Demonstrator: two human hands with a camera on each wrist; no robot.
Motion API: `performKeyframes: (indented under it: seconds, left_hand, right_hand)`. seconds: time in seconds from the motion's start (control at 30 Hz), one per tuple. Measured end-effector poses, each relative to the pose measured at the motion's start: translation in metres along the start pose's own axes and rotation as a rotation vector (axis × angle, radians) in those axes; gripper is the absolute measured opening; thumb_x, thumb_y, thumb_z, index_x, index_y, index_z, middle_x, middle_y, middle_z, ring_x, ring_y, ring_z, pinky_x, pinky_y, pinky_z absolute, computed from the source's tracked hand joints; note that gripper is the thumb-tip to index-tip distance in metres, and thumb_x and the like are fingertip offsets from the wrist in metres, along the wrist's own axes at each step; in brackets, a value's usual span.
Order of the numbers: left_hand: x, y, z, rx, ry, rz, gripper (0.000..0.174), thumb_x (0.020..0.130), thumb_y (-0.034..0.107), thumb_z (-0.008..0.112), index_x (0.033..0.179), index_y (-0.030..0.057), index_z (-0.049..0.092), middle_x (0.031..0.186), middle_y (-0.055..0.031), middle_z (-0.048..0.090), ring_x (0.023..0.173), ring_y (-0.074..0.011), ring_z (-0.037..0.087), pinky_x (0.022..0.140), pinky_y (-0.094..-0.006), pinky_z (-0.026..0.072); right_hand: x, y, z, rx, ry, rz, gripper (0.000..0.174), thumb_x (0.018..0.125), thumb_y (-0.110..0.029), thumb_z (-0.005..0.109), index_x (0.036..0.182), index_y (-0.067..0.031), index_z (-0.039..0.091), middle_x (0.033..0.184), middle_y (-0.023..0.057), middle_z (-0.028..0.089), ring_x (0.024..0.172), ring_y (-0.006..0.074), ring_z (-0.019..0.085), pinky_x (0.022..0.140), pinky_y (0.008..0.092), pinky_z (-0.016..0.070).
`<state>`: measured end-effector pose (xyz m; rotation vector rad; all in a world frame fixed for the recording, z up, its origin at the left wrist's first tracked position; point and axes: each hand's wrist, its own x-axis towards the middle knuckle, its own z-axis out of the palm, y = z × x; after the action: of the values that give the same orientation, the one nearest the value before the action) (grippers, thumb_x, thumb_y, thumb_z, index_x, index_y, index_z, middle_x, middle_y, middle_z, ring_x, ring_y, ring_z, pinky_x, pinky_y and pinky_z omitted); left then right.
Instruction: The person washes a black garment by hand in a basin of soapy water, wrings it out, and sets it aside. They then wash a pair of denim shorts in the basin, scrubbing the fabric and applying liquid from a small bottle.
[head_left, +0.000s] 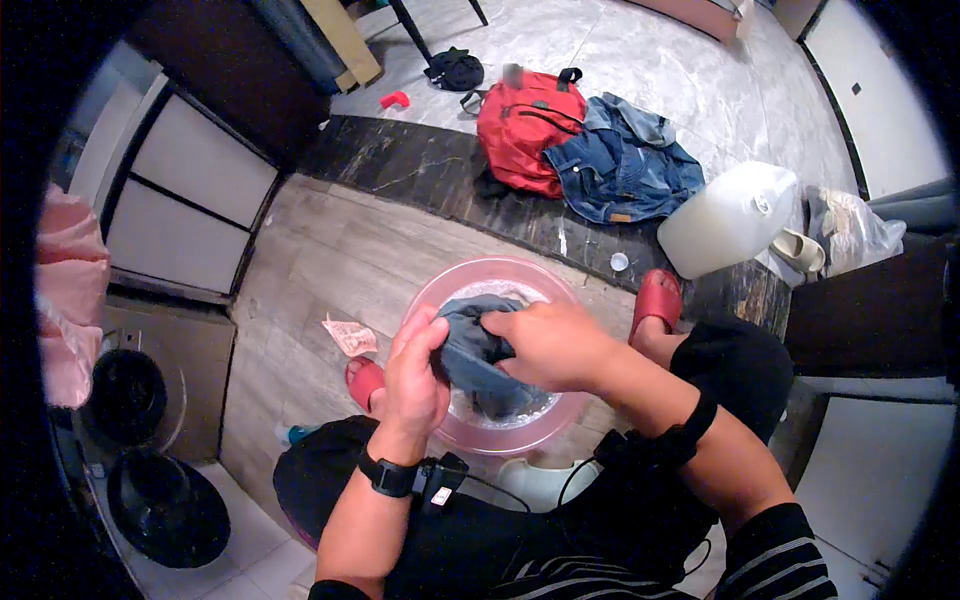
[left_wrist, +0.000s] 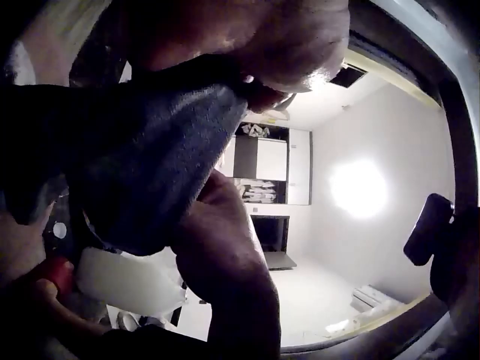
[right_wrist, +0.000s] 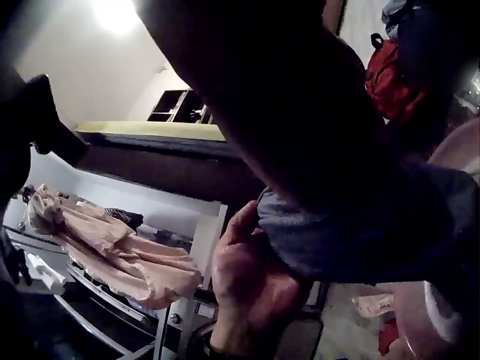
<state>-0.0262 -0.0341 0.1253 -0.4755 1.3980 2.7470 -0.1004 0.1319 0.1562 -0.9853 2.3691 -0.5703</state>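
A grey-blue cloth garment [head_left: 475, 345] is bunched up between both hands, over a pink basin [head_left: 575, 420] with whitish sudsy water [head_left: 462, 408] in it. My left hand [head_left: 415, 375] grips the garment's left side, thumb near its upper edge. From the right, my right hand [head_left: 560, 345] pinches the cloth, its fingers dipping into the folds. Stretched between the hands, the cloth [left_wrist: 161, 161] looks dark in the left wrist view. The right wrist view shows the left hand [right_wrist: 251, 277] against the cloth's edge.
Red slippers [head_left: 656, 300] on the person's feet flank the basin. Beyond it, a red backpack [head_left: 530, 130], a denim jacket [head_left: 625, 165] and a white jug [head_left: 730, 215] stand or lie by the dark floor strip. A pink wrapper [head_left: 350, 337] lies left of the basin.
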Motion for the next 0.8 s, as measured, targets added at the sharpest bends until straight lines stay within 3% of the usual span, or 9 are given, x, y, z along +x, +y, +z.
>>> performKeyframes:
  seconds: [0.2,0.33,0.43,0.5,0.57,0.6,0.67,0.7,0.8]
  left_hand:
    - [0.002,-0.002,-0.008,-0.154,-0.065,-0.033,0.014,0.082,0.019,0.05,0.089,0.0073,0.048,0.095,-0.0072,0.058,0.092,-0.0204,0.057,0.086,-0.034,0.0473]
    - [0.005,0.01,-0.007,-0.019,-0.021,0.016,0.016,0.084,0.019,0.05,0.093,0.0064,0.051,0.093,-0.0056,0.058,0.09,-0.0185,0.057,0.084,-0.033,0.047]
    - [0.008,0.019,0.0,0.08,0.115,0.053,0.01,0.088,0.015,0.048,0.085,0.0061,0.05,0.085,-0.0021,0.055,0.083,-0.0104,0.05,0.081,-0.025,0.0402]
    - [0.012,0.016,-0.013,0.262,0.092,0.038,0.007,0.089,0.012,0.053,0.091,0.0061,0.05,0.084,0.0001,0.054,0.081,-0.0076,0.048,0.077,-0.0239,0.04]
    - [0.014,0.012,-0.014,0.524,0.117,-0.013,0.01,0.088,0.011,0.056,0.095,0.0059,0.051,0.085,0.0008,0.053,0.081,-0.0066,0.048,0.076,-0.0242,0.0405]
    - [0.014,0.007,-0.01,0.648,0.133,0.126,0.022,0.088,0.012,0.059,0.108,0.0051,0.051,0.092,0.0002,0.055,0.087,-0.0089,0.051,0.08,-0.0266,0.0428]
    - [0.007,0.01,0.008,0.69,0.055,0.295,0.03,0.088,0.012,0.06,0.115,0.0041,0.05,0.098,-0.0009,0.056,0.093,-0.0114,0.053,0.085,-0.0278,0.043]
    - [0.004,0.013,0.015,0.71,0.017,0.379,0.034,0.088,0.012,0.06,0.119,0.0036,0.049,0.102,-0.0015,0.056,0.096,-0.0126,0.054,0.087,-0.0284,0.0431]
    - [-0.002,0.01,0.018,0.699,-0.161,0.215,0.038,0.088,0.015,0.062,0.121,0.0025,0.049,0.108,-0.0033,0.058,0.102,-0.0139,0.055,0.091,-0.03,0.0428]
  right_hand:
    - [0.008,0.0,0.011,0.111,0.029,0.05,0.044,0.073,-0.031,0.069,0.108,-0.0079,0.055,0.093,0.0167,0.066,0.09,0.0365,0.063,0.078,0.0473,0.0486]
    - [0.011,0.009,0.017,0.288,0.152,-0.002,0.033,0.071,-0.028,0.069,0.097,-0.0069,0.065,0.089,0.0164,0.067,0.086,0.0342,0.065,0.076,0.0459,0.0505]
    - [0.004,0.007,0.005,0.422,0.257,-0.02,0.025,0.073,-0.026,0.067,0.089,-0.0068,0.068,0.084,0.0174,0.067,0.08,0.0328,0.065,0.072,0.0436,0.0504]
    - [0.0,0.007,-0.01,0.587,0.31,-0.069,0.022,0.074,-0.024,0.066,0.086,-0.0069,0.068,0.082,0.0174,0.066,0.075,0.0325,0.064,0.069,0.0424,0.05]
    - [0.003,0.011,-0.011,0.817,0.366,-0.139,0.022,0.076,-0.021,0.065,0.088,-0.0022,0.065,0.074,0.0111,0.065,0.066,0.021,0.062,0.063,0.0339,0.049]
    - [0.005,0.012,-0.011,0.974,0.33,-0.143,0.023,0.077,-0.02,0.065,0.088,-0.0008,0.065,0.073,0.009,0.064,0.066,0.0174,0.061,0.063,0.0318,0.0486]
    - [0.005,0.011,-0.016,1.154,0.273,-0.146,0.025,0.079,-0.02,0.066,0.089,0.0025,0.062,0.072,0.0026,0.061,0.068,0.008,0.055,0.061,0.0254,0.0466]
    - [0.005,0.011,-0.016,1.161,0.243,-0.136,0.025,0.079,-0.021,0.066,0.088,0.002,0.062,0.073,0.0028,0.061,0.068,0.0083,0.056,0.061,0.0254,0.0465]
    - [0.004,0.01,-0.016,1.159,0.196,-0.106,0.024,0.081,-0.022,0.066,0.088,0.0006,0.062,0.074,0.0033,0.062,0.068,0.0089,0.056,0.061,0.0251,0.0465]
